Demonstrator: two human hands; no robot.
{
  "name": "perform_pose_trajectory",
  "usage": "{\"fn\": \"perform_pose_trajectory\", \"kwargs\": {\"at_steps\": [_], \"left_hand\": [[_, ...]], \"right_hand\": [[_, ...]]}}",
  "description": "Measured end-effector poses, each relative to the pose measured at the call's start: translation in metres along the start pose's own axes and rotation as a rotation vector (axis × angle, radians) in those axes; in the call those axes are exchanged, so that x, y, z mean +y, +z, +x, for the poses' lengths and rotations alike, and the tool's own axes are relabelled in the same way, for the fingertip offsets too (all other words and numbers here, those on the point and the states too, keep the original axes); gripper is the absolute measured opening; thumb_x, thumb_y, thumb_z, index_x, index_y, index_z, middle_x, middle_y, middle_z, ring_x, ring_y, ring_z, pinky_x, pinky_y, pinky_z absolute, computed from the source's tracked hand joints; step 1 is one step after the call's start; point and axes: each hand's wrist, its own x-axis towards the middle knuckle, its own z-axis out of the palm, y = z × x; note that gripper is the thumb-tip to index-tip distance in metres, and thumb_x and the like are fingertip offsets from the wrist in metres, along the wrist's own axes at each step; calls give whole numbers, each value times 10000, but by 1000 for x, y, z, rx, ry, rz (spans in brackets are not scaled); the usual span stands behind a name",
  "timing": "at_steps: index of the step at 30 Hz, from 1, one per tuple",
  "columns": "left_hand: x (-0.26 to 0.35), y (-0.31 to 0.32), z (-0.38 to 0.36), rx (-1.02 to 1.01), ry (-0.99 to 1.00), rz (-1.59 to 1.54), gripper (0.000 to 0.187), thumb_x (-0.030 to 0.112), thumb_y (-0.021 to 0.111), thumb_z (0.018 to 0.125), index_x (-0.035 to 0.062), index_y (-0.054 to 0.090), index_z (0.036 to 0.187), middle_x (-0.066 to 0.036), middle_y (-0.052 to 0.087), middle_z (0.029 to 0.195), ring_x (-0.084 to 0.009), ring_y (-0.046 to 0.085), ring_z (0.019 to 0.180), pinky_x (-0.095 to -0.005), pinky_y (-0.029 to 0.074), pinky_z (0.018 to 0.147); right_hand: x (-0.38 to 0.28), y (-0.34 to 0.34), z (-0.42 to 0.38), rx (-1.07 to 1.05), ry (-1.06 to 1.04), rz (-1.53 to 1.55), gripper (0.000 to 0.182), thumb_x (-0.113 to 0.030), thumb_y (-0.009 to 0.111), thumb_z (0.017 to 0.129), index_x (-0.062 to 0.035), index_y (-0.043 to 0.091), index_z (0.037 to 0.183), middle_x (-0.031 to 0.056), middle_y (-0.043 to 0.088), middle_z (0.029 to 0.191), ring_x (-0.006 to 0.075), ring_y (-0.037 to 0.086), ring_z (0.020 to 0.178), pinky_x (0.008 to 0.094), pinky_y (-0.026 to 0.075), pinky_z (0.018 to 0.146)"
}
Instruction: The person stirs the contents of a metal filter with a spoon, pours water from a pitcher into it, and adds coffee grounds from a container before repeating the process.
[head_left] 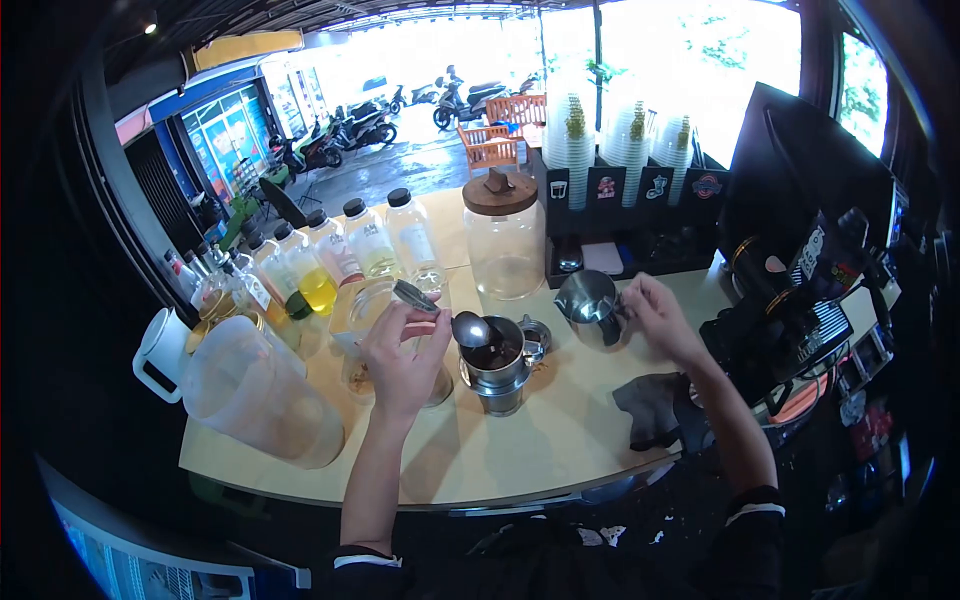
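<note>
My left hand [402,358] is closed with the fingertips pinching a metal spoon. The rounded shiny bowl of the spoon [472,330] hangs over the rim of a metal drip filter [495,376], and a flat dark grey end sticks out above my fingers. Dark contents, looking like coffee, show inside the filter, which stands upright on a metal cup [501,402]. To the right, my right hand [655,312] is closed on the handle side of a shiny metal pitcher [588,298]. The pitcher's dark inside faces me; its contents cannot be made out.
Behind my left hand stand several bottles [408,240] with black caps. A large translucent jug [262,395] is at the left. Beyond the filter is a glass jar [503,250] with a wooden lid. A dark cloth [650,410] and black machine [800,290] sit at right.
</note>
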Motion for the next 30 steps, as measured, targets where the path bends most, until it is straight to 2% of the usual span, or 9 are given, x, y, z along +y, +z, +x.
{"fn": "perform_pose_trajectory", "kwargs": {"at_steps": [4,7,9,12,15,18,20,23,30], "left_hand": [[8,-3,0,47,-24,-28,110,6,709,777,-17,645,864,-79,647,802,-139,667,667,-245,563,591],[2,-6,-3,33,12,-2,216,-28,685,801,-34,624,1008,-66,659,871,-98,650,745,-224,556,659],[3,-6,-2,50,3,-22,212,-30,685,800,-33,623,1003,-65,658,871,-96,647,750,-224,556,664],[4,-5,-2,59,-11,-41,203,-29,687,799,-31,624,992,-63,657,868,-94,643,758,-225,555,675],[2,-2,-1,75,-8,-35,160,-16,701,781,-30,627,922,-73,649,827,-120,657,721,-238,558,659],[2,0,-1,96,-9,-32,127,-7,714,764,-29,629,856,-81,640,787,-145,672,681,-252,562,641],[3,0,-1,93,-18,-28,127,-6,714,763,-27,629,855,-79,640,783,-144,672,681,-253,562,643],[3,1,-1,92,-25,-40,121,-4,715,764,-27,619,834,-80,639,782,-145,671,685,-256,562,651],[4,1,-1,88,-22,-18,123,-3,716,765,-29,609,819,-86,641,797,-151,672,704,-263,563,664]], "right_hand": [[-56,19,18,-6,-246,-216,230,-170,513,976,-28,464,803,-32,417,662,28,404,627,223,380,564],[-71,29,31,-94,-179,-175,216,-138,532,963,-29,433,805,-49,404,667,14,414,629,199,393,572],[-94,38,32,-141,-125,-196,197,-120,536,960,-45,425,816,-66,406,683,6,433,654,187,411,605],[-116,54,35,-167,-167,-314,214,-120,564,937,-41,422,797,-51,392,627,18,429,611,201,394,546],[-121,64,40,-178,-191,-217,229,-126,585,918,-32,425,784,-13,456,602,34,428,597,223,357,511],[-123,68,48,-213,-342,-490,223,-119,589,913,-16,434,791,35,542,642,48,487,599,227,354,503],[-127,73,51,-218,-414,-536,264,-151,620,883,58,472,817,173,555,613,237,612,555,346,468,547],[-124,80,54,-285,-357,-335,248,-142,620,873,59,485,820,194,569,626,280,643,600,357,459,536],[-132,87,56,-295,-419,-468,226,-124,623,855,57,491,819,199,585,637,298,645,610,373,475,554]]}}
